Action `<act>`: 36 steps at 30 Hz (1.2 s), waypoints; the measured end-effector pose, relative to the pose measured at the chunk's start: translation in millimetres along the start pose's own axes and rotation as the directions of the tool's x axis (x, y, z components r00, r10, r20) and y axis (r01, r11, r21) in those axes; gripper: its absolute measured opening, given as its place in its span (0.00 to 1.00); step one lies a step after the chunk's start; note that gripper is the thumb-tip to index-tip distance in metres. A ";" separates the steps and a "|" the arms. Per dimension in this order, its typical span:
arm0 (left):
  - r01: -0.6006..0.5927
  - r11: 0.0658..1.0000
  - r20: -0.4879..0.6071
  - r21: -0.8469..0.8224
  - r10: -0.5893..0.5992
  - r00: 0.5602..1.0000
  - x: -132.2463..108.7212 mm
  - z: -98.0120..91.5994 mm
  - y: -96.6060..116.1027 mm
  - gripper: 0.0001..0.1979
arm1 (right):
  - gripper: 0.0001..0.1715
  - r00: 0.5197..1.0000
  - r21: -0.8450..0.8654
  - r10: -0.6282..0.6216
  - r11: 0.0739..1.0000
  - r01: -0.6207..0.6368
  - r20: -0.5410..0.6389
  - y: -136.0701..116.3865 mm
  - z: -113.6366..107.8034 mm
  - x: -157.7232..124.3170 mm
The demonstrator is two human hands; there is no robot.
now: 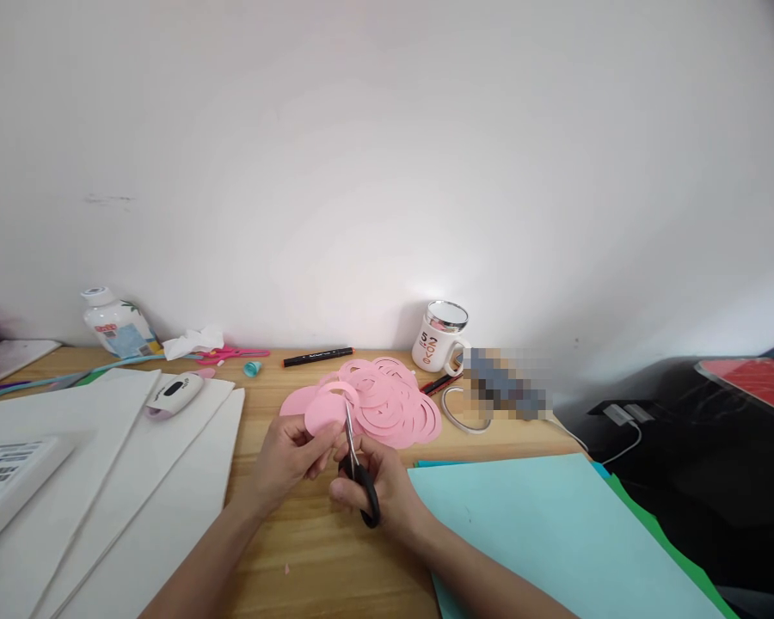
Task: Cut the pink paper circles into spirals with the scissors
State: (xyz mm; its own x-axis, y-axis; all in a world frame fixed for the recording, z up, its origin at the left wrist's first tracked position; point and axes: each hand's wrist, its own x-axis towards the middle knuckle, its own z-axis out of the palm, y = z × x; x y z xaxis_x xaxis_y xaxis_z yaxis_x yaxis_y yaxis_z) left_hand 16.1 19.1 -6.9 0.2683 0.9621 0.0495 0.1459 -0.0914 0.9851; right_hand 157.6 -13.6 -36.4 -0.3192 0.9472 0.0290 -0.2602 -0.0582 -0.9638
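Note:
Between thumb and fingers, my left hand (297, 454) pinches a rounded piece of pink paper (323, 411). My right hand (383, 486) is wrapped round the black handles of a pair of scissors (350, 434). The silver blades point away from me and lie against the right side of the paper, where a curved strip arcs over the top. Just beyond both hands, a heap of pink paper cut-outs (396, 404) with curved slits lies on the wooden table (322, 550). How much of the blades is behind the paper I cannot tell.
White sheets (135, 481) cover the left side; a small white device (175, 395) rests on them. Light blue paper (529, 516) lies at the right. Along the wall stand a white bottle (119, 325), pink scissors (232, 353), a black marker (319, 357) and a mug (435, 344).

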 end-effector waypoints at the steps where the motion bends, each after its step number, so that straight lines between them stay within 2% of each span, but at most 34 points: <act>1: 0.010 1.000 0.026 0.004 -0.010 1.000 -0.1 -0.7 -0.1 0.19 | 0.27 1.000 0.000 -0.015 1.000 0.015 0.005 -1.2 -0.2 0.2; 5: 0.007 1.000 0.081 0.001 -0.007 0.997 0.0 -1.9 0.3 0.20 | 0.28 0.998 0.013 -0.059 0.998 0.059 -0.001 -4.6 -0.8 1.3; 10: -0.001 1.000 0.089 -0.022 0.003 0.996 0.3 -1.8 0.8 0.22 | 0.29 0.999 0.021 -0.051 0.998 0.051 -0.003 -4.2 -1.4 1.6; 18: -0.016 0.999 0.041 -0.036 0.017 0.999 1.1 -2.7 -3.2 0.19 | 0.27 0.998 0.006 -0.055 0.998 0.055 0.015 -2.4 -4.6 1.7; 29: -0.031 0.999 -0.014 -0.038 0.031 0.999 2.3 -5.0 -9.7 0.19 | 0.27 1.000 -0.033 -0.024 0.999 0.023 -0.019 2.7 -5.3 1.5; 36: -0.023 0.995 -0.066 -0.102 0.016 0.998 3.2 -4.9 -8.2 0.17 | 0.27 0.999 -0.032 0.014 0.999 -0.016 -0.050 0.8 -3.0 1.0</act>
State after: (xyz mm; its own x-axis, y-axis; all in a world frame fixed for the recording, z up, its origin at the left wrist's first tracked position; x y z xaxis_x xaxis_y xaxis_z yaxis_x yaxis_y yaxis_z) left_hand 11.1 24.2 -14.0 0.2073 0.9753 0.0765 0.0421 -0.0870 0.9953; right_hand 159.8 -11.8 -37.9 -0.2772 0.9608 0.0018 -0.2259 -0.0633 -0.9721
